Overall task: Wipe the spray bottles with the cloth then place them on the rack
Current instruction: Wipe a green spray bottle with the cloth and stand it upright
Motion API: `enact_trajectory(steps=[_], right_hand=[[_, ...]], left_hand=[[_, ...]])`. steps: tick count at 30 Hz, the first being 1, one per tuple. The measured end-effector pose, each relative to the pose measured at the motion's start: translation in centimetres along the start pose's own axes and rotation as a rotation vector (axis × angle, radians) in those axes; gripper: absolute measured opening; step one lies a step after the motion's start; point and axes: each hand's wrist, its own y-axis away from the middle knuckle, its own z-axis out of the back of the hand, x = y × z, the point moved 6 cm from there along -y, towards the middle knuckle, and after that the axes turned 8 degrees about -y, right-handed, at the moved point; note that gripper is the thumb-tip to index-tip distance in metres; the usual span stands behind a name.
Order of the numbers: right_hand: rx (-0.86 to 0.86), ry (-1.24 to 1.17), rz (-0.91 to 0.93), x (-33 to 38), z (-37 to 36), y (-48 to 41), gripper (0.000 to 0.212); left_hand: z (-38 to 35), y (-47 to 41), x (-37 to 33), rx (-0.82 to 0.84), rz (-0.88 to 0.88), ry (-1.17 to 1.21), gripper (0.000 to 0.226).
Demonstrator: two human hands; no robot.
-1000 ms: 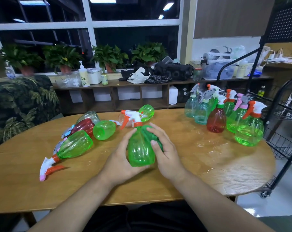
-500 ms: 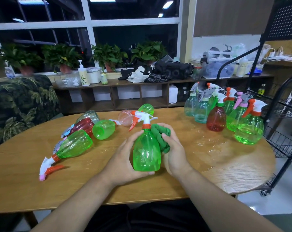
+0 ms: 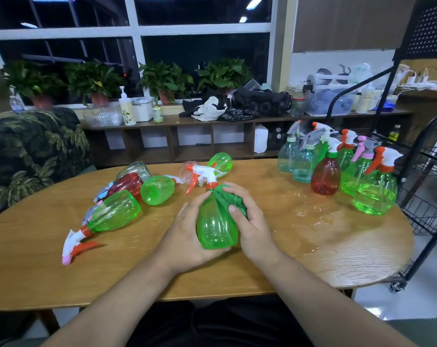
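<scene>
Left of the held bottle (image 3: 216,226), toppled bottles (image 3: 114,211)

Two hands (image 3: 187,236) (image 3: 256,229), one cloth (image 3: 233,199), two red spray bottles (image 3: 325,176) (image 3: 127,184), four potted plants (image 3: 34,81) (image 3: 94,78) (image 3: 165,76) (image 3: 225,71)

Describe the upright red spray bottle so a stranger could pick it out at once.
Look to the right end of the wooden table, beside the black wire rack, where a cluster of spray bottles stands upright. The red spray bottle stands at the cluster's near edge. It is the only red one standing there; its neighbours are green or pale teal.
</scene>
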Motion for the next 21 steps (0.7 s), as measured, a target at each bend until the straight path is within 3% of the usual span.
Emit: enact_trajectory(steps=[12, 17, 21], right_hand=[[0.135, 0.222, 0.129, 1.4, -1.5, 0.9, 0.042], [0.057, 0.181, 0.054, 0.6, -0.7, 0.4, 0.041], [-0.029, -0.15, -0.158, -0.1, 0.1, 0.0, 0.038]], left_hand=[[1.8, 0.0, 2.9, -0.25, 0.34, 0.129, 0.114], [1.1, -0.1, 1.7, -0.126, 0.23, 0.123, 0.116], [0.2, 0.1, -0.1, 0.013, 0.083, 0.084, 0.12]])
